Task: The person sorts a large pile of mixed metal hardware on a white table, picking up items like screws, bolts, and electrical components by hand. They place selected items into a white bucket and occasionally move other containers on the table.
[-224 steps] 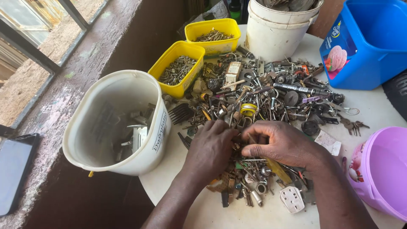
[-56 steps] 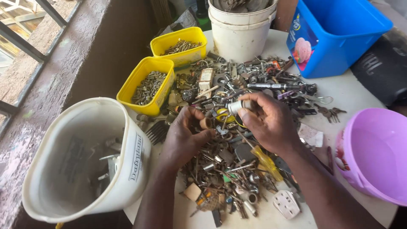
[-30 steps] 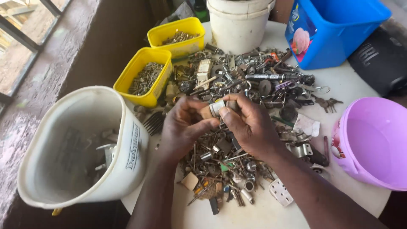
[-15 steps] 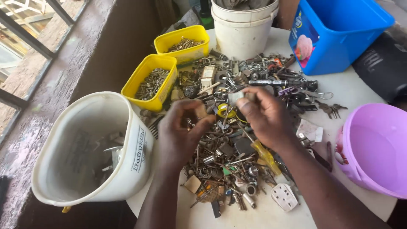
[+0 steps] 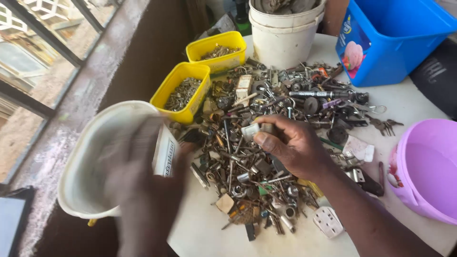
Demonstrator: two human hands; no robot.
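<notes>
Scrap hardware (image 5: 266, 157) lies heaped mid-table, mostly unsorted; right hand (image 5: 293, 147) pinches a small pale fitting (image 5: 250, 131) above it; left hand (image 5: 138, 176), blurred, hovers over the white bucket (image 5: 76, 190), grip unreadable; yellow tubs (image 5: 183, 90) part-filled.

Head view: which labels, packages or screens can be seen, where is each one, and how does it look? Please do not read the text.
Picture label: on the front wall of the blue tub, top right; blue with a pink scoop shape.
Printed strip: on the side of the white bucket, left, behind the blurred left hand; white with dark lettering.
White tag: flat on the table by the right hand; its markings cannot be made out.
</notes>
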